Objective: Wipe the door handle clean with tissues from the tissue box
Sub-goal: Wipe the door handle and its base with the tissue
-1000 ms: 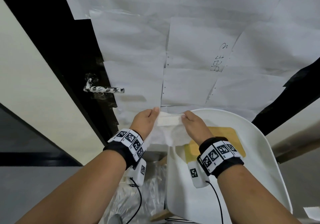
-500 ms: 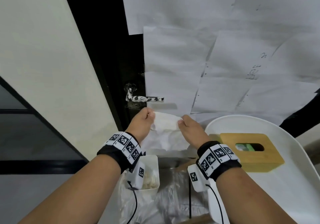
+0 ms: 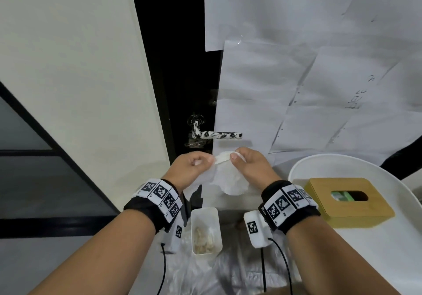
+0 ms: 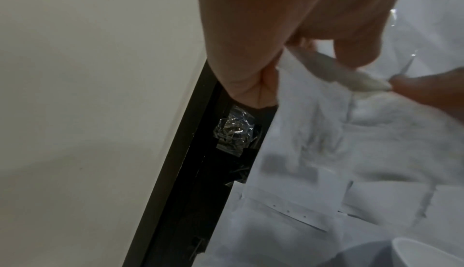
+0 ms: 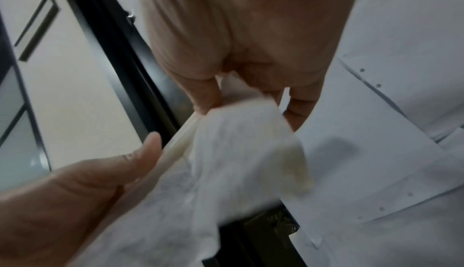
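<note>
Pinching soft crumpled tissue [image 3: 225,178], both hands.

Door handle [image 3: 217,135] above both hands — tissue box [image 3: 349,200] to their right.

Bare forearms, black wristbands [image 3: 157,205] with checkered square markers, white wrist cameras [image 3: 257,232] trailing black cables.

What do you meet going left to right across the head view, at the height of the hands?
Pale wall → left hand → tissue → right hand → white table bearing the wooden tissue box.
</note>
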Motion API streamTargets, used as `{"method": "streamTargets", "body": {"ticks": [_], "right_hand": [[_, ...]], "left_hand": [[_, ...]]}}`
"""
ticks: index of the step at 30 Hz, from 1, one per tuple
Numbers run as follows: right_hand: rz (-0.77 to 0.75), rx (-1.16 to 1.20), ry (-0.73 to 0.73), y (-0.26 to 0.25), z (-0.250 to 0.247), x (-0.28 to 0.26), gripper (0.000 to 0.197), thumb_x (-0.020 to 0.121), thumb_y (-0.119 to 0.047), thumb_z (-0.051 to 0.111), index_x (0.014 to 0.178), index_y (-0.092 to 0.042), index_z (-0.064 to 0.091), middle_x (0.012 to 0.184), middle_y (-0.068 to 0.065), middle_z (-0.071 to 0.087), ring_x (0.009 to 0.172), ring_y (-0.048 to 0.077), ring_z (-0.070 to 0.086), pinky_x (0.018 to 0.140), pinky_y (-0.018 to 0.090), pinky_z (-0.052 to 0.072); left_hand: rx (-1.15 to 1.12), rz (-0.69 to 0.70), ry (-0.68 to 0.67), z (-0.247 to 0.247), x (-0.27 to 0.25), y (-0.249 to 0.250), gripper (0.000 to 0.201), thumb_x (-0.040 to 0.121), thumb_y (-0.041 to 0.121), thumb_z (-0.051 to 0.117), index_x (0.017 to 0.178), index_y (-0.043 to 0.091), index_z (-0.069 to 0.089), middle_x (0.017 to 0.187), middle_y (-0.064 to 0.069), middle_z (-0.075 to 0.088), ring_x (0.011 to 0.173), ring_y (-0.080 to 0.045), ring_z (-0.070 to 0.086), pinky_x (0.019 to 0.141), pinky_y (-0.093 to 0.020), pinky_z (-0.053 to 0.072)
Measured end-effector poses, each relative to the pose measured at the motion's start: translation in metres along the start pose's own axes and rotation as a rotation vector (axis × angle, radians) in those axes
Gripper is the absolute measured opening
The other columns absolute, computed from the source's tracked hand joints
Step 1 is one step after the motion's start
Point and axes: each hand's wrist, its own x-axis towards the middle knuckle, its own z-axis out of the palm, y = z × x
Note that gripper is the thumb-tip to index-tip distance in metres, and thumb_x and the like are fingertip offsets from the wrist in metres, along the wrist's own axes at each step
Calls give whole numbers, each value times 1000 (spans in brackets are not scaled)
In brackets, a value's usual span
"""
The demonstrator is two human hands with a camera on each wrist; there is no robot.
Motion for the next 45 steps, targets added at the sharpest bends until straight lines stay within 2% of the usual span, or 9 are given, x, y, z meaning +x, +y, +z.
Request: {"method": "streamTargets", "body": {"ticks": [5,12,15,20,23,30,34,38,45], "right_hand": [[-32,-76,162,-6,-3,11,12,93,-20,50,100,-23,60,99,3,63,86,19,58,67,23,45],[-154,-357,-167,-17,-10,11,24,91,-31,56,105,-15,67,103,1,58,98,19,56,81,26,38],[-161,-402,-2,-14,-17,23,31,91,-30,56,104,-4,64,104,9,50,95,24,56,87,31,43],[-138,-243,230,-9,-26,33,18,89,-28,59,103,-16,56,104,0,43,88,18,57,88,31,47],[-119,-338,98,-7,-20,32,19,91,-32,53,96,-14,53,88,-1,55,83,19,53,74,31,40],[-8,-160,-222,3,-8,24,27,95,-43,43,98,-17,52,96,0,58,92,21,57,80,31,41],[-63,-78,-147,-4,-12,25,21,93,-28,51,111,-18,57,107,-1,62,99,16,57,83,28,42],[4,82,-57,-4,-17,31,19,87,-26,56,105,-20,56,105,1,64,100,23,60,89,38,49],[-56,105,-301,-4,-15,21,23,88,-22,62,110,-19,64,102,-4,69,90,8,62,78,24,47]], "left_hand": [[185,48,50,1,5,-4,35,97,30,51,77,3,60,80,3,50,75,-10,49,72,-21,38],[34,-57,207,0,15,6,32,99,36,44,78,16,58,77,-2,58,73,-15,52,74,-32,44],[85,-58,223,5,18,12,31,99,36,45,79,15,58,75,-2,56,72,-15,52,74,-32,43],[29,-103,202,15,10,18,25,99,30,44,77,24,55,77,4,53,75,-13,48,74,-30,40],[-159,-174,223,19,8,24,20,99,31,46,88,21,60,92,-2,60,87,-19,53,85,-36,44],[-506,-240,252,28,-1,32,18,95,16,51,78,15,54,73,-6,58,63,-19,56,59,-28,45],[-476,-183,240,27,-3,29,14,92,4,50,95,15,57,87,-9,61,75,-21,59,67,-31,50],[-463,-51,152,22,-4,26,37,83,-21,46,99,12,52,72,-4,53,68,-18,54,66,-26,49],[-449,-53,121,22,-7,29,42,79,-22,43,91,11,65,97,-11,63,86,-23,61,81,-36,49]]}}
